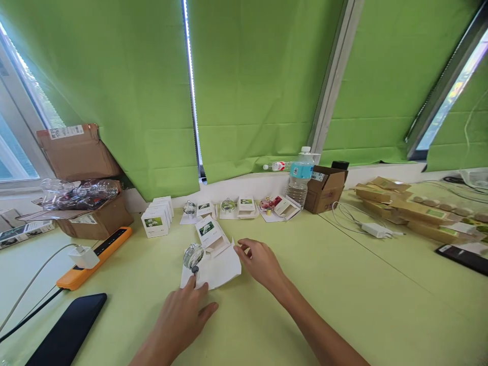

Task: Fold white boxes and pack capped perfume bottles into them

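At the lower left of the frame a flat, smooth black phone (66,330) lies on the pale green table (244,335). At bottom centre the left hand (183,310) is loosely spread, its index fingertip at the dark knob of a clear, shiny, round ornament (193,255). This rests on the left part of a creased white paper sheet (221,269) in the middle of the frame. The right hand (261,259) has thumb and index finger close together at the sheet's right edge; I cannot tell whether they pinch it. A small white carton (211,234) with a green picture lies tilted across the sheet's far edge, taking up that end. Left of centre run an orange power strip (102,256) and, farther off, a tight row of white boxes (157,218). Beyond the carton sit three more ornaments (227,205). Behind stand a ribbed plastic bottle (300,178) and a brown cardboard box (324,193); matte green blinds (259,91) fill the top.
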`<state>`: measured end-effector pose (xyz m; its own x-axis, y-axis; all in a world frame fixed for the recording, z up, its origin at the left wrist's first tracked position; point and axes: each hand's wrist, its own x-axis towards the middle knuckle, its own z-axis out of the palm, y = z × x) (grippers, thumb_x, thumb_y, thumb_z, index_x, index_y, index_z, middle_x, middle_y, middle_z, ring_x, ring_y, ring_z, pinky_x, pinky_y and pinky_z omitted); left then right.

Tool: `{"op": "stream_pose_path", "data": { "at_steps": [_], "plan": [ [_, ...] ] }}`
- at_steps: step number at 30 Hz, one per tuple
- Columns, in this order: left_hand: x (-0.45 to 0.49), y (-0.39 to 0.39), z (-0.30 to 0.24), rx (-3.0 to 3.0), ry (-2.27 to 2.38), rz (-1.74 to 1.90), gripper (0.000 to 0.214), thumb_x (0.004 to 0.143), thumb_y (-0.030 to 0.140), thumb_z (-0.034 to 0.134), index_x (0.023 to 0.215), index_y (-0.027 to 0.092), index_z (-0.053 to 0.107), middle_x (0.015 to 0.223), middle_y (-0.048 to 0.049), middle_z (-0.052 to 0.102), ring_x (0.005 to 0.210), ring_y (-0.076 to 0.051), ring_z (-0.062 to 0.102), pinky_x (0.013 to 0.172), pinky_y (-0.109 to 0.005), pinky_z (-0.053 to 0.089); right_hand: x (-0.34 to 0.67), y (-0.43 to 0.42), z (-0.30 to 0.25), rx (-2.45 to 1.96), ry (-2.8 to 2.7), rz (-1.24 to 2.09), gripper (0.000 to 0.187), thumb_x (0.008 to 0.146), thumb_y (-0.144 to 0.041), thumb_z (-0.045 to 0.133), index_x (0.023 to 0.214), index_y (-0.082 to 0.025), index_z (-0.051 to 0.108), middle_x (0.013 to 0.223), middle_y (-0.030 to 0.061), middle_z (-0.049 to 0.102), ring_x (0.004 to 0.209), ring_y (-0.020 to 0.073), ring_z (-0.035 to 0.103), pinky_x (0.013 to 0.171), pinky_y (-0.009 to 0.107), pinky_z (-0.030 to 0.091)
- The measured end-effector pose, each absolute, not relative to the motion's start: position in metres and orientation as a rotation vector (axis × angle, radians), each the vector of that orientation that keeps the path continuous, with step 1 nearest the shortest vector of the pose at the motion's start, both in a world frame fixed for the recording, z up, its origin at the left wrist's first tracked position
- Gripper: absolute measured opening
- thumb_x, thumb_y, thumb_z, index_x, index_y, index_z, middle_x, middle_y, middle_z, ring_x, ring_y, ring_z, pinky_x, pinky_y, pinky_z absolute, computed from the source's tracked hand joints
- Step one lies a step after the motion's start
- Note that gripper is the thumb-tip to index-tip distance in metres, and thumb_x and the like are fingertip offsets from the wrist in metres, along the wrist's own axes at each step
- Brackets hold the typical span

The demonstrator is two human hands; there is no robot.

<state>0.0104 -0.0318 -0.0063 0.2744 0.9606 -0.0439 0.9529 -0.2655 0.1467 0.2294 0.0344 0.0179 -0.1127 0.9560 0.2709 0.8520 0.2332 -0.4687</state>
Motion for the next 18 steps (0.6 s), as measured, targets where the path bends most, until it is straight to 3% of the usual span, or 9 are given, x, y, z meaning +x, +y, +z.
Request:
{"op": "stream_pose_path", "data": {
  "at_steps": [6,12,18],
  "plan": [
    [0.014,-0.041,0.008,2.389,1.725,0.035,0.036,0.084,0.051,0.042,0.111,0.035,0.059,0.107,-0.0061,0.059,0.086,-0.026,0.062,0.072,-0.039,0.047,0.228,0.033,0.016,-1.628,-1.983,0.329,0.038,0.091,-0.044,0.04,0.113,-0.021,0.06,0.093,0.006,0.069,0.078,0.0171,0.063,0.067,0.025,0.04],
    [0.013,-0.053,0.012,2.431,1.689,0.07,0.033,0.083,0.046,0.047,0.11,0.031,0.061,0.108,-0.0062,0.06,0.084,-0.025,0.063,0.07,-0.035,0.044,0.233,0.039,0.009,-1.53,-1.863,0.754,0.049,0.085,-0.045,0.05,0.127,-0.02,0.05,0.098,0.0072,0.068,0.076,0.0178,0.063,0.063,0.026,0.043],
    [0.004,-0.042,0.017,2.423,1.674,0.293,0.037,0.09,0.05,0.034,0.086,0.028,0.063,0.084,-0.0011,0.067,0.077,-0.02,0.063,0.063,-0.027,0.037,0.235,0.043,0.002,-1.515,-1.815,0.85,0.051,0.082,-0.036,0.053,0.13,-0.019,0.045,0.095,0.0071,0.069,0.075,0.0175,0.063,0.062,0.026,0.042]
  ]
}}
